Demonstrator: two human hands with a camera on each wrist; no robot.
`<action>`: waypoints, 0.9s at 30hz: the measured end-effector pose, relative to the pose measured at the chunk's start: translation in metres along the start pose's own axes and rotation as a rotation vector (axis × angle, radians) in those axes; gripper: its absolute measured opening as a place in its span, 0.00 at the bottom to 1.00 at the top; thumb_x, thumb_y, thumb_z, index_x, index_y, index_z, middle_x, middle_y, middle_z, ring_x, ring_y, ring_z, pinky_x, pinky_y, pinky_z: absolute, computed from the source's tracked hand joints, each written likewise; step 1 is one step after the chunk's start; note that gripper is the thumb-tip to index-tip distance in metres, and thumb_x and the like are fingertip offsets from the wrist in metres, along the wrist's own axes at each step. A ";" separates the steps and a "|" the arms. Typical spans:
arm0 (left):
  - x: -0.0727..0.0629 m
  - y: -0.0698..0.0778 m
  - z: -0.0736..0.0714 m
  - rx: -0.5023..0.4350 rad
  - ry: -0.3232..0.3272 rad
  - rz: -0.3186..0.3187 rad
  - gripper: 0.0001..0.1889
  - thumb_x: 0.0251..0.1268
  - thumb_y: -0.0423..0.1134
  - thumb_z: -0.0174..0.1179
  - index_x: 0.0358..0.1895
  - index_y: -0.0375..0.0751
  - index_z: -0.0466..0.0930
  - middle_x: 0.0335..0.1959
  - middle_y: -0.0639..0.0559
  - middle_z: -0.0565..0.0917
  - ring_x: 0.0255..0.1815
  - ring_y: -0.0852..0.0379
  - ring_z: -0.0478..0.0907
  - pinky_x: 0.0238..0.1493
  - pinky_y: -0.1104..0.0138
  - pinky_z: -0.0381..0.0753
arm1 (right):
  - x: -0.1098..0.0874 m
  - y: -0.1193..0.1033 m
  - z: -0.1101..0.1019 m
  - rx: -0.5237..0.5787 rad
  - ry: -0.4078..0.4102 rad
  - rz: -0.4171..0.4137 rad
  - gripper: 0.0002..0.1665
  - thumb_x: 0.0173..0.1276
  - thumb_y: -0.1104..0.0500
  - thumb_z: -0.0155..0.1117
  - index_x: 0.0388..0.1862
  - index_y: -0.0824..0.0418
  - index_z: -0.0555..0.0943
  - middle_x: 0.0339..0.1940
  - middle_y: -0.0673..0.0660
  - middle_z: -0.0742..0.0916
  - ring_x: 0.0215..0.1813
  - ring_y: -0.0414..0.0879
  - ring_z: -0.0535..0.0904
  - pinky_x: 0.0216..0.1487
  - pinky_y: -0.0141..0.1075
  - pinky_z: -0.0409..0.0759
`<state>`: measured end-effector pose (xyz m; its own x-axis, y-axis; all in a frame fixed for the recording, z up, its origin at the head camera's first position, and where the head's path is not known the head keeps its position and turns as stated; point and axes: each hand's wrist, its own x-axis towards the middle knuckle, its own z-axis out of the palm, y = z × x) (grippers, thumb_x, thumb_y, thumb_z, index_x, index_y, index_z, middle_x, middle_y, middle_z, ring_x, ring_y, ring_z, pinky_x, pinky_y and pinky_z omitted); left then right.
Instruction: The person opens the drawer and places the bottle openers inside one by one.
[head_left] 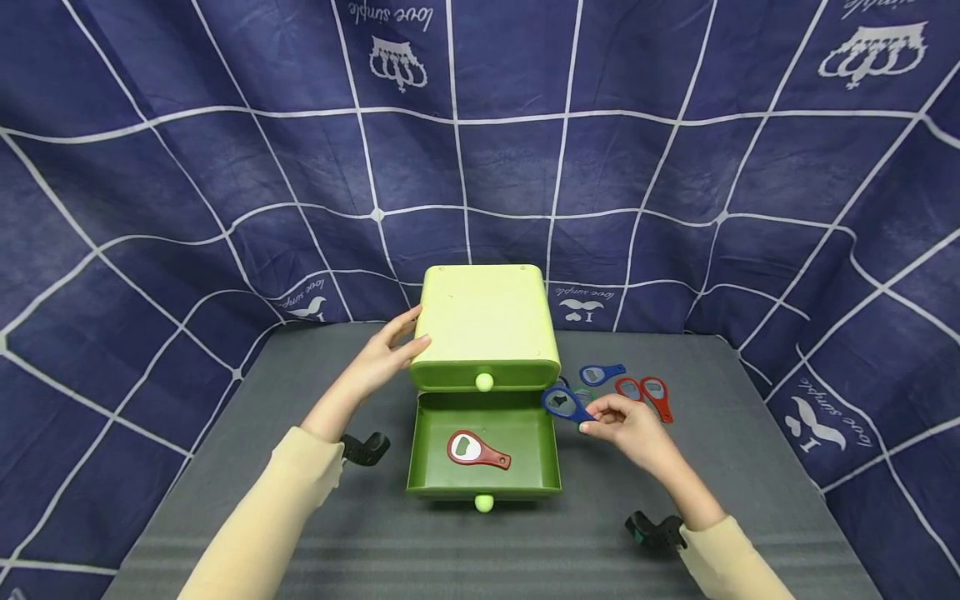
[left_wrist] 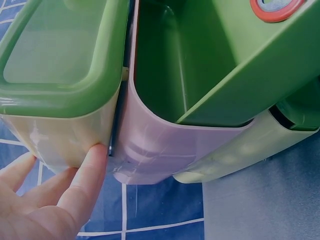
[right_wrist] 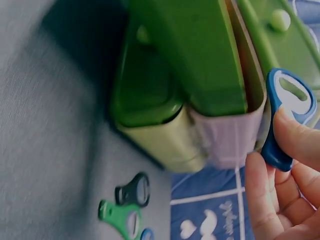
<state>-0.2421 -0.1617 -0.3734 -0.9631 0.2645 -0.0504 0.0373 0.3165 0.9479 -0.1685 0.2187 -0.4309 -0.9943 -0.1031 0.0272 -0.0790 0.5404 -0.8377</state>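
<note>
My left hand (head_left: 382, 358) rests its outstretched fingertips against the left side of the top unit of a small stacked drawer cabinet (head_left: 483, 317). In the left wrist view, the thumb and fingers touch that cream-coloured wall without wrapping round it. The middle drawer (head_left: 532, 442) is pulled out, and a red bottle opener (head_left: 493, 456) lies in it. My right hand (head_left: 630, 432) pinches a blue bottle opener (head_left: 560, 403) by its handle, level with the drawer's right edge. In the right wrist view, the opener's head (right_wrist: 300, 102) points up beside the cabinet.
On the grey table right of the cabinet lie another blue opener (head_left: 602, 374), two red openers (head_left: 628, 387), a green opener (right_wrist: 117, 215) and a black opener (right_wrist: 137, 190). A dark blue gridded cloth (head_left: 510, 167) hangs behind.
</note>
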 end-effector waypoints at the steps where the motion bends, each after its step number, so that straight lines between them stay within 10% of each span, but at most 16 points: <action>1: 0.000 0.000 0.000 0.001 -0.001 0.000 0.37 0.74 0.48 0.55 0.80 0.55 0.48 0.79 0.38 0.53 0.77 0.39 0.57 0.70 0.43 0.66 | -0.001 -0.003 0.001 0.016 -0.007 -0.013 0.13 0.57 0.62 0.77 0.39 0.66 0.84 0.31 0.54 0.84 0.31 0.36 0.77 0.32 0.28 0.78; 27: -0.001 0.001 0.002 -0.006 0.005 -0.007 0.37 0.74 0.49 0.55 0.80 0.56 0.48 0.79 0.39 0.53 0.77 0.39 0.58 0.71 0.45 0.65 | 0.001 -0.058 0.076 -0.093 -0.248 -0.197 0.09 0.55 0.60 0.78 0.32 0.60 0.86 0.26 0.48 0.85 0.29 0.37 0.77 0.30 0.27 0.77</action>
<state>-0.2401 -0.1601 -0.3729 -0.9647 0.2573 -0.0552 0.0292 0.3132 0.9492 -0.1596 0.1235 -0.4235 -0.9122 -0.4077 0.0404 -0.2858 0.5626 -0.7757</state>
